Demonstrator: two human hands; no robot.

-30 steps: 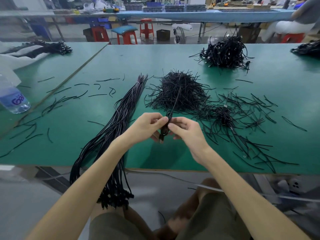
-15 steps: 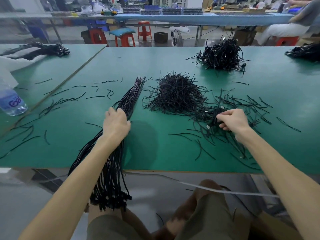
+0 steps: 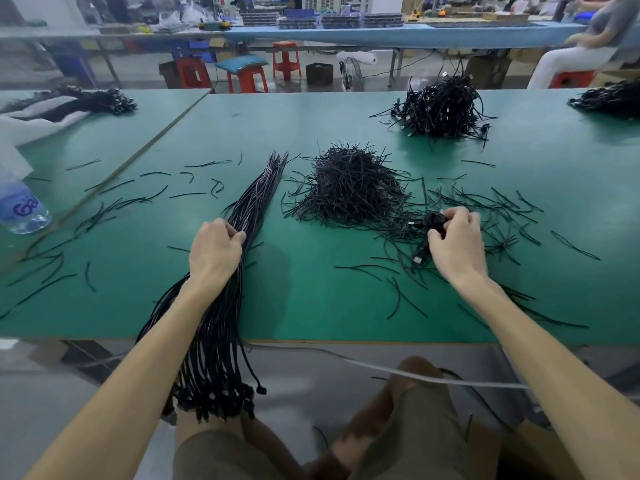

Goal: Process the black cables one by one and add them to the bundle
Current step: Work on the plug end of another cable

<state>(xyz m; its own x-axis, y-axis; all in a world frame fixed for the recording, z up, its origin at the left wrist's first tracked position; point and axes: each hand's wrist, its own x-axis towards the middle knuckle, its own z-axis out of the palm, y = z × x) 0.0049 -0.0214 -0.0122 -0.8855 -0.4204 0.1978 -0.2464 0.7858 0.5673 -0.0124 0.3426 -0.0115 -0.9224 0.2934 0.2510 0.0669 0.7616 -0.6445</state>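
Note:
A long bundle of straightened black cables [image 3: 256, 199] lies diagonally on the green table [image 3: 311, 299], its connector ends hanging over the front edge. My left hand [image 3: 214, 249] rests on the bundle's middle, fingers curled over the cables. My right hand [image 3: 455, 242] grips a small coiled black cable [image 3: 427, 225] with a USB plug [image 3: 418, 260] sticking out below it. The coil sits among loose black ties right of centre.
A heap of black twist ties [image 3: 349, 188] lies in the middle of the table. Piles of coiled cables [image 3: 441, 107] sit farther back and at the far right [image 3: 609, 98]. A water bottle [image 3: 20, 209] stands at the left. Scattered ties litter the table.
One second ago both hands held one cable together at the centre. My left hand has since moved left onto the bundle, and my right hand has reached right to a coiled cable.

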